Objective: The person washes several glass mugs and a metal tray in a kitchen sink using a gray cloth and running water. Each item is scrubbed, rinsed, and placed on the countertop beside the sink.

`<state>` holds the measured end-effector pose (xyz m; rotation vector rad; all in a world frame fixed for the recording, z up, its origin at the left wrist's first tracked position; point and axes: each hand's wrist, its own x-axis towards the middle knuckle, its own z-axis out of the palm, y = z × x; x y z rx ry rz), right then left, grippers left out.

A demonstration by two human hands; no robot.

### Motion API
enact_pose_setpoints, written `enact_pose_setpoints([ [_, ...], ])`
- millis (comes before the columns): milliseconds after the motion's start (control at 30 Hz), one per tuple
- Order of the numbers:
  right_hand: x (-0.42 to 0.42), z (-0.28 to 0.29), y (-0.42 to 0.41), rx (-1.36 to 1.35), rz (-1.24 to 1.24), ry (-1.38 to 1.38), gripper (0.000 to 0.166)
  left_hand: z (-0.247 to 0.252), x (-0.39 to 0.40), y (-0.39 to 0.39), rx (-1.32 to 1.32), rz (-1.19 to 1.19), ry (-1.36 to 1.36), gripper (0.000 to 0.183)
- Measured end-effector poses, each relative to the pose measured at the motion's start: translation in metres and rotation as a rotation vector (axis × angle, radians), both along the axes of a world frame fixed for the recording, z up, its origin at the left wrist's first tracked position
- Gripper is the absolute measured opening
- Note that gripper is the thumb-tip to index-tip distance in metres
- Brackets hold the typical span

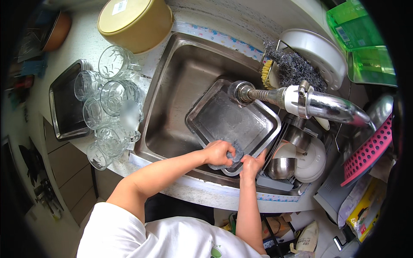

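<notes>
A rectangular metal tray lies tilted in the stainless steel sink, its inside wet and streaked. My left hand is closed around a grey scrubbing cloth or pad, pressed on the tray's near corner. My right hand grips the tray's rim at that same corner, with the thumb on the near side and the fingers partly hidden beneath. Over the tray's far right corner hangs the metal faucet head; whether water runs from it cannot be told.
Several glass mugs and stacked metal trays stand left of the sink, a yellow tub behind them. To the right are a dish rack with bowls and plates, steel wool, a white basin and a pink colander.
</notes>
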<state>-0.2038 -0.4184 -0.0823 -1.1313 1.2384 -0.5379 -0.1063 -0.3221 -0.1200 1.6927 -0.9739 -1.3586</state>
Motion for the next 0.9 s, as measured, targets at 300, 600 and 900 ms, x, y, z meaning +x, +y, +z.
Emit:
enact_pose_setpoints([
  [300, -0.009, -0.011, 0.000, -0.101, 0.074, 0.012, 0.052, -0.032, 0.053, 0.038, 0.487, 0.020, -0.324, 0.034],
  [600, 0.027, 0.027, -0.012, 0.297, -0.095, 0.048, 0.066, -0.048, 0.064, 0.068, 0.671, 1.182, 1.097, 0.019],
  [900, 0.004, 0.141, -0.013, -0.984, 1.305, 0.548, 0.050, 0.047, 0.093, 0.079, 0.428, 1.219, 1.261, 0.011],
])
